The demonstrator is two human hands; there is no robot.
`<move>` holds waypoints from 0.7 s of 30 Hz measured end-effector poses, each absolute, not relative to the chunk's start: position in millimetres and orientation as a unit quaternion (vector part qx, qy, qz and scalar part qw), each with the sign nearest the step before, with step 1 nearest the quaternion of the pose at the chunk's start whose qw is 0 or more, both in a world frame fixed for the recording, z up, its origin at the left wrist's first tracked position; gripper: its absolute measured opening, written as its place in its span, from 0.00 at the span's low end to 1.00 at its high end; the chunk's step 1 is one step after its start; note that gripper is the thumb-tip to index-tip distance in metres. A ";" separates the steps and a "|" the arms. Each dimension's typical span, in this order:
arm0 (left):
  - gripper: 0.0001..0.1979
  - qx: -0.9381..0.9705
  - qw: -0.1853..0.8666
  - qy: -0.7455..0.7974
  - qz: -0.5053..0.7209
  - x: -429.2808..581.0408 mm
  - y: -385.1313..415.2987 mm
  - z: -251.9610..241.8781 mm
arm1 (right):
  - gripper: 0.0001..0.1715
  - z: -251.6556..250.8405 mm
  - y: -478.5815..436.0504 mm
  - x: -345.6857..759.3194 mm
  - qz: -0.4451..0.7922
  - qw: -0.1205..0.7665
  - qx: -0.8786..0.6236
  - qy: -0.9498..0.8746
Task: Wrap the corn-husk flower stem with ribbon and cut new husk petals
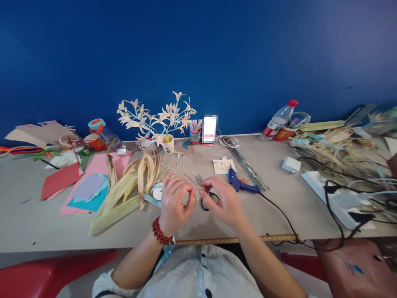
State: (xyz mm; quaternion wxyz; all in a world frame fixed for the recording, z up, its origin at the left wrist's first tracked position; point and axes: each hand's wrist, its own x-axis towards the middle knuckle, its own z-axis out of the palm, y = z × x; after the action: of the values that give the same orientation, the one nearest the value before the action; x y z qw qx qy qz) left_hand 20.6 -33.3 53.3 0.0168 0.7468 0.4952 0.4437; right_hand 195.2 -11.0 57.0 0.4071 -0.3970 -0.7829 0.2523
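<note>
Both hands are raised over the table near its front edge, fingertips almost meeting. A thin pale strip (199, 188), perhaps corn husk, runs between them. One end is pinched by my left hand (177, 200), the other by my right hand (223, 200). Behind my right fingers lie black-handled scissors (203, 205), partly hidden. Beside my left hand is a white ribbon spool (157, 192) with light blue ribbon. Dried corn husks (124, 194) lie farther left. A blue glue gun (243, 185) rests right of my right hand.
Husk flowers stand in a paper cup (167, 144) at the back, near a pen cup (195, 135) and phone (210, 129). Wires (249, 167) lie behind the glue gun. A power strip (328, 203) with black cables is right; coloured paper (60, 181) is left.
</note>
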 end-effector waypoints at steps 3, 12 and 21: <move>0.05 0.752 0.018 0.485 0.445 23.9 -33.1 54.2 | 0.02 56.4 -12.5 185.7 0.248 0.403 -0.404 -0.783; 0.05 0.738 0.007 0.494 0.459 17.0 -32.7 49.4 | 0.03 51.9 -3.6 198.2 0.212 0.459 -0.425 -0.751; 0.06 0.747 0.025 0.478 0.462 24.2 -35.5 51.3 | 0.04 48.8 -12.9 185.0 0.234 0.454 -0.384 -0.769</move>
State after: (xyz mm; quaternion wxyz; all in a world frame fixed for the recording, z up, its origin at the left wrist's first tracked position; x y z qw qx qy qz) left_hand 24.2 -35.5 51.3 0.0254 0.7467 0.4776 0.4622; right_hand 185.0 -12.9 48.8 0.4543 -0.3843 -0.7687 0.2344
